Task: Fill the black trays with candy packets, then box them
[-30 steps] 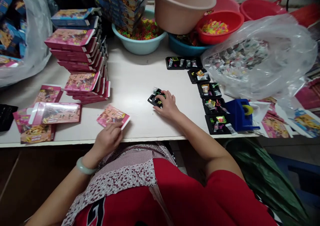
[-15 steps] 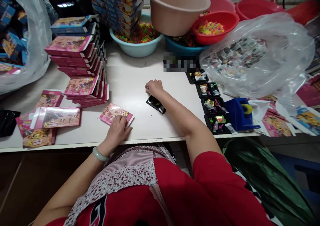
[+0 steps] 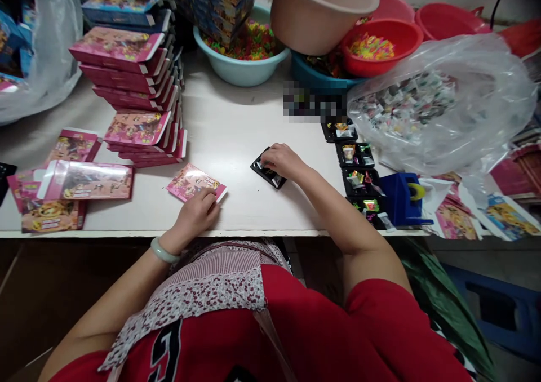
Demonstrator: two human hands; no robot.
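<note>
My left hand lies over the near right corner of a pink cartoon-printed box, its fingers bent against the box. The box is flat on the white table. To its right is a small black plastic tray, set at a slant. My right hand is over this tray, its fingers pressed together and pointing down into it. Something small and silvery shows by the fingertips, but its kind is hidden. A light-coloured packet lies at the tray's near end.
A tall stack of pink boxes stands at the left, with loose boxes before it. Filled black trays line up at the right beside a blue tape dispenser. Behind are basins and a clear bag of small packets.
My right hand has moved from the far side of the black tray to over it, fingertips now inside. The left hand stays on the pink box. The whole view has shifted slightly.
</note>
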